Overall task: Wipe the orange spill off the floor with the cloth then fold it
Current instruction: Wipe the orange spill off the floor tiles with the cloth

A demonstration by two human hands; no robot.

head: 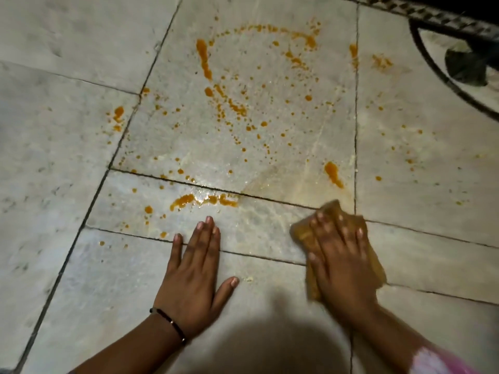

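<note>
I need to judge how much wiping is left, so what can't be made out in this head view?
- Cloth: mostly hidden under the right hand and motion-blurred; its size and soiling are unclear.
- Floor under both hands; the left hand lies flat.
- Orange spill: its reach beyond the top edge is cut off.
- Dark object, top right: cropped, unidentifiable.

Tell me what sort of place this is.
Probably a room in a home, seen at floor level: large pale stone floor tiles with dark joints, orange spill splashed across them, and a patterned rug edge at top right.
</note>
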